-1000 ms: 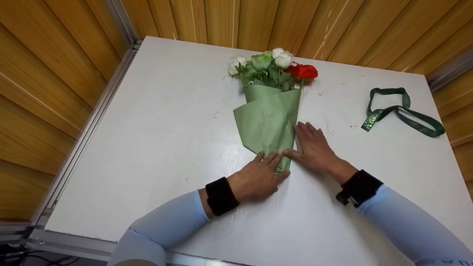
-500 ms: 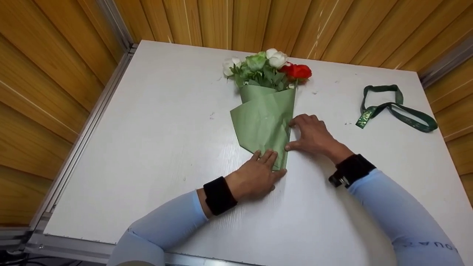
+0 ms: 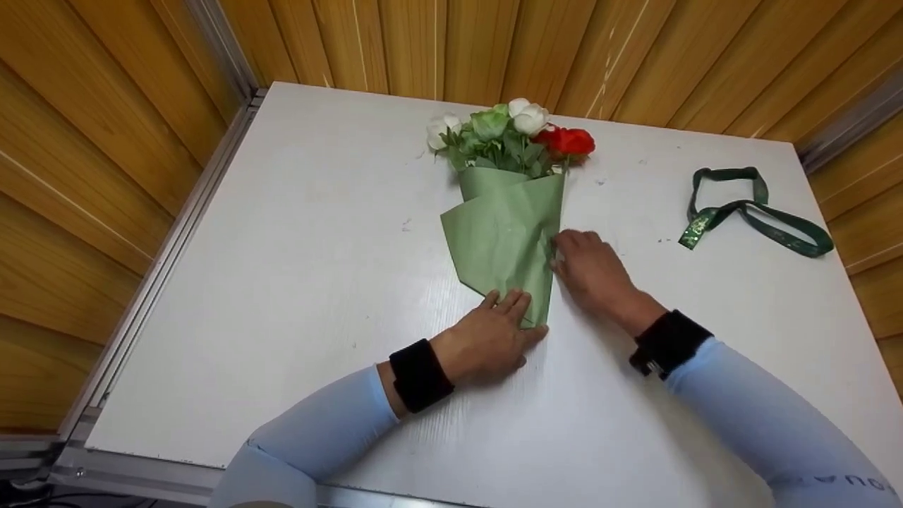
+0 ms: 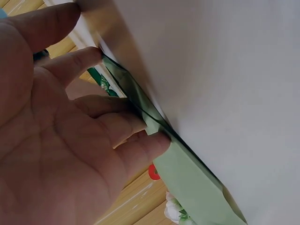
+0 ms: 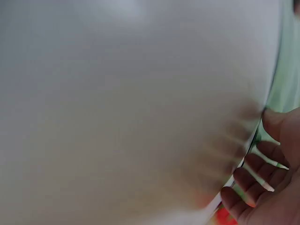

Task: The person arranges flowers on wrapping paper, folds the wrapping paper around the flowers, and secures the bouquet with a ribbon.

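A bouquet of white, green and red flowers [image 3: 508, 134] lies on the white table, wrapped in light green wrapping paper [image 3: 494, 226]. My left hand [image 3: 487, 342] rests on the narrow lower end of the wrap, its fingers stretched over the paper. In the left wrist view, those fingertips touch the paper [image 4: 192, 183] close to its folded edge. At the right side of the wrap, my right hand [image 3: 596, 279] pinches the paper's edge, thumb and fingers drawn together and the paper creased there. The right wrist view shows this hand's fingertips [image 5: 243, 176] along that edge.
A dark green ribbon [image 3: 783, 236] lies in loose loops on the right of the white table [image 3: 303, 247]. Wooden panelled walls [image 3: 409, 42] stand behind the table and at both sides. A metal frame rail [image 3: 169, 240] runs along the left edge.
My right hand has gone from lying flat against the wrap to bending its fingers, and its thumb has moved up to them at the paper's edge. My left hand stays in place.
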Tool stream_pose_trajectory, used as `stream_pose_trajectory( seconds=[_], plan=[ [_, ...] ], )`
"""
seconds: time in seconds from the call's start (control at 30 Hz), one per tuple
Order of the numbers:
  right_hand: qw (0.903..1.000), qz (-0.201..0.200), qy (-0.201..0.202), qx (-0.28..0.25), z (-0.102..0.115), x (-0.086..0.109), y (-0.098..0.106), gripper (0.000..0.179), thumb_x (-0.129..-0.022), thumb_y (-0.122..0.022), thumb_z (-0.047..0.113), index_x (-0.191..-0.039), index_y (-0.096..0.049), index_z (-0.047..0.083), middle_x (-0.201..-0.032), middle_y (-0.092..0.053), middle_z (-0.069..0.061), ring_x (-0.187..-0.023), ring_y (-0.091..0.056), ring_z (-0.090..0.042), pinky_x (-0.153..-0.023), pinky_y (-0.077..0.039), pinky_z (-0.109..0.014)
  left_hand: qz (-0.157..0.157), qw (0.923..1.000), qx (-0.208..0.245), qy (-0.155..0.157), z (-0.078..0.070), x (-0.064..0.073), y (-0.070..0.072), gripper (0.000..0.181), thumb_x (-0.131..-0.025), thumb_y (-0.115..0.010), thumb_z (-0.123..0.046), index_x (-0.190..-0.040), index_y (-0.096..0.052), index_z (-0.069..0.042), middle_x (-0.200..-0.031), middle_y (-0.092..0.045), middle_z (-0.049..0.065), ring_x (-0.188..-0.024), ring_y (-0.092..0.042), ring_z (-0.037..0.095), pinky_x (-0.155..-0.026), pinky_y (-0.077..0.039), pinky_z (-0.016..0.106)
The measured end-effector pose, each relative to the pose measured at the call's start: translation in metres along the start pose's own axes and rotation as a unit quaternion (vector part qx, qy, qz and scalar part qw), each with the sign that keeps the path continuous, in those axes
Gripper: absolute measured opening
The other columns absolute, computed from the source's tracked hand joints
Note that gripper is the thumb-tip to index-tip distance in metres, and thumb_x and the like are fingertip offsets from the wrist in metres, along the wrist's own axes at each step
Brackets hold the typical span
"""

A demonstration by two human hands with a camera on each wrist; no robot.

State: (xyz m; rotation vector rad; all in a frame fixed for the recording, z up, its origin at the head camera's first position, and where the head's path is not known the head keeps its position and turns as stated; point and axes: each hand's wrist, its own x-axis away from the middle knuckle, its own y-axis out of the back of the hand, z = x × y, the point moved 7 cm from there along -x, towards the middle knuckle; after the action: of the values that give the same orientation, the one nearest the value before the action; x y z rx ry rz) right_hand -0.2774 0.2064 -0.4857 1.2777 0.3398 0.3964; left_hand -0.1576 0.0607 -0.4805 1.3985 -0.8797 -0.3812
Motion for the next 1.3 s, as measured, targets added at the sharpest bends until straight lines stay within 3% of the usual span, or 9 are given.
stream_pose_trajectory(
  seconds=[0.13,0.27,0.63,0.97,1.3],
  plan=[
    [0.9961,0.011,0.048,0.073,0.033,0.044,-0.014,0.056,-0.110,-0.055,0.022,-0.152,-0.044,-0.012,-0.155,-0.049,-0.030,-0.145,-0.046,-0.047,-0.117,-0.040,-0.061,0.001,1.0000,-0.005,-0.005,0.000,0.001,-0.001,0.060,-0.109,-0.053,-0.042,-0.166,-0.036,-0.033,-0.174,-0.024,0.019,-0.163,-0.020,0.032,-0.130,-0.024,0.050],
    [0.9933,0.058,0.044,0.090,0.038,0.057,-0.022,0.065,-0.112,-0.047,0.035,-0.158,-0.037,-0.009,-0.166,-0.037,-0.026,-0.157,-0.031,-0.043,-0.125,-0.025,-0.063,-0.001,0.9999,-0.013,-0.005,0.002,0.002,0.000,0.060,-0.109,-0.052,-0.042,-0.166,-0.035,-0.032,-0.174,-0.023,0.018,-0.163,-0.019,0.031,-0.130,-0.024,0.050],
    [0.9925,0.101,-0.026,0.063,0.004,0.015,-0.018,0.073,-0.115,-0.031,0.048,-0.165,-0.022,-0.004,-0.174,-0.019,-0.022,-0.163,-0.010,-0.039,-0.127,-0.007,-0.067,0.013,0.9996,-0.024,-0.002,0.001,-0.003,-0.002,0.060,-0.109,-0.052,-0.045,-0.165,-0.035,-0.035,-0.174,-0.024,0.018,-0.162,-0.022,0.031,-0.129,-0.027,0.049],
    [0.9918,0.108,-0.054,0.042,-0.017,-0.014,-0.014,0.077,-0.114,-0.025,0.052,-0.166,-0.018,-0.005,-0.174,-0.016,-0.023,-0.163,-0.009,-0.042,-0.127,-0.007,-0.068,0.016,0.9997,-0.016,-0.004,0.000,-0.003,-0.003,0.060,-0.109,-0.051,-0.045,-0.166,-0.034,-0.035,-0.174,-0.023,0.018,-0.163,-0.021,0.031,-0.129,-0.025,0.049],
    [0.9915,0.106,-0.064,0.040,-0.024,-0.027,-0.011,0.078,-0.113,-0.023,0.055,-0.166,-0.019,-0.003,-0.174,-0.018,-0.023,-0.162,-0.014,-0.043,-0.127,-0.009,-0.068,0.008,0.9995,-0.030,-0.009,-0.001,-0.002,-0.003,0.060,-0.109,-0.052,-0.046,-0.166,-0.035,-0.033,-0.173,-0.024,0.020,-0.162,-0.023,0.033,-0.128,-0.028,0.051]
  ],
)
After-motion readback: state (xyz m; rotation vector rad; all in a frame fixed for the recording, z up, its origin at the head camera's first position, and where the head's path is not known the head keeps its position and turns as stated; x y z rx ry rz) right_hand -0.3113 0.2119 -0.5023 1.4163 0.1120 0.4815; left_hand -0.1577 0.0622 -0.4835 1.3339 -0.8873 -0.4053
